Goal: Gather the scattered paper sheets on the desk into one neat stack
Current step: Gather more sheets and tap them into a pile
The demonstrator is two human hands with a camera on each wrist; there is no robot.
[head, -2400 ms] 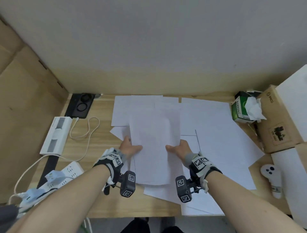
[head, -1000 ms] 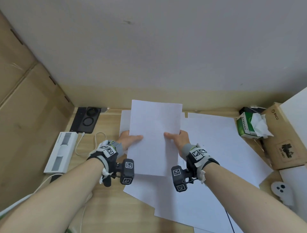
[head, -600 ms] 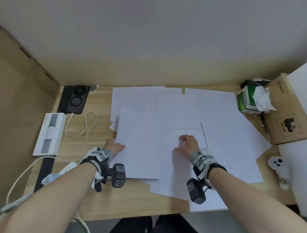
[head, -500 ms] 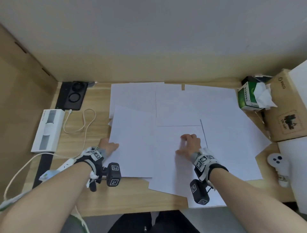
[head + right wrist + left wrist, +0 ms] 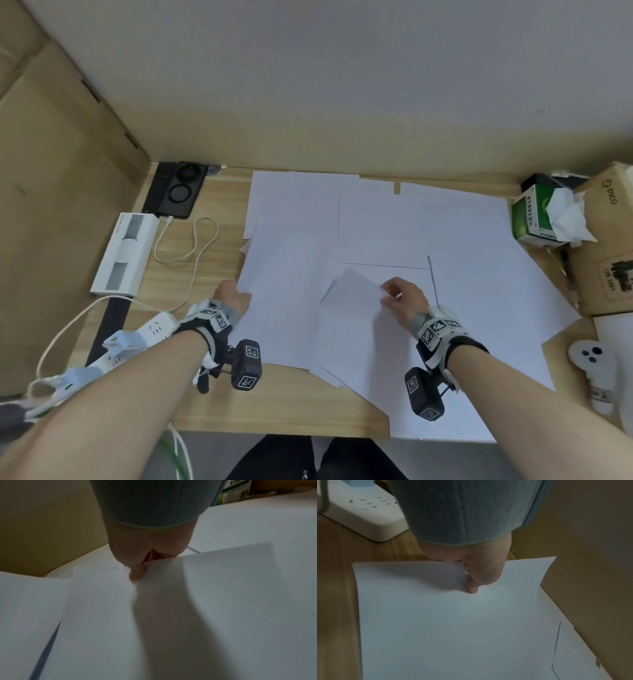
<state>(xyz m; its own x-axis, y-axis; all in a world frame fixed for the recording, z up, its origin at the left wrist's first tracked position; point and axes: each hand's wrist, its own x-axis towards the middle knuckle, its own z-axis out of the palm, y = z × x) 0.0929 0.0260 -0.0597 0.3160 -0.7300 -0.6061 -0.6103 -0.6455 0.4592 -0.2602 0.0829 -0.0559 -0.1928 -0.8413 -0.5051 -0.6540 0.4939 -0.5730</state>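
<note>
Several white paper sheets point(image 5: 428, 226) lie overlapping across the wooden desk point(image 5: 274, 401). My left hand point(image 5: 233, 296) grips the left edge of a small stack of sheets point(image 5: 284, 294), thumb on top point(image 5: 473, 588), fingers hidden underneath; the stack point(image 5: 447, 622) curves up slightly. My right hand point(image 5: 400, 294) pinches the far edge of one loose sheet point(image 5: 356, 308) in the middle of the desk and lifts its corner, which curls back. In the right wrist view the thumb point(image 5: 137, 573) presses that lifted sheet point(image 5: 214, 595).
A white power strip point(image 5: 150, 329) with cables, a white box point(image 5: 125, 253) and a black charger pad point(image 5: 180, 190) sit at the left. A green tissue box point(image 5: 537, 216), cardboard boxes point(image 5: 603, 246) and a white controller point(image 5: 592, 363) stand at the right.
Both hands had held the stack upright; it came down to the left in my left hand. My right hand let go, moved to a middle sheet and now lifts its far edge.
</note>
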